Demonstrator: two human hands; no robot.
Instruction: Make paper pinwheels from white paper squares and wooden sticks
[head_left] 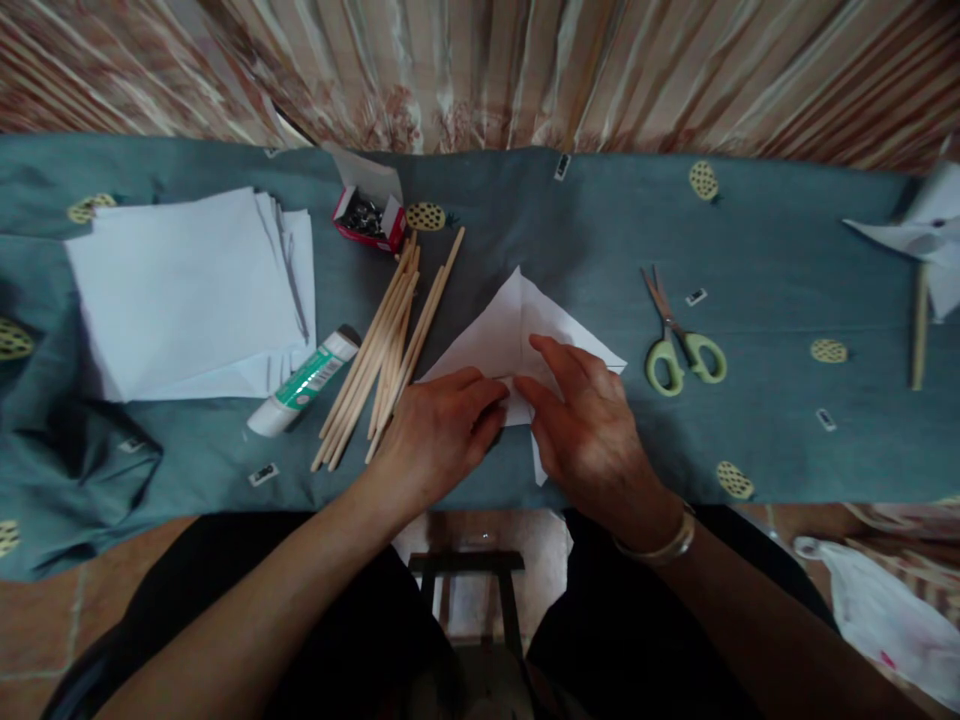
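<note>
A white sheet of paper (510, 330), folded into a triangle-like shape, lies on the blue-grey tablecloth (570, 220) in front of me. My left hand (439, 430) presses down on its near left edge with fingers together. My right hand (589, 420) lies flat over the near right part, fingertips meeting those of the left at the fold. Part of the sheet is hidden under both hands.
Left of the paper lie several wooden sticks (386, 350), a glue stick (304, 385), a stack of white sheets (191, 290) and a small red box of pins (369, 218). Green-handled scissors (682, 345) lie to the right. A finished paper pinwheel (926, 250) sits far right.
</note>
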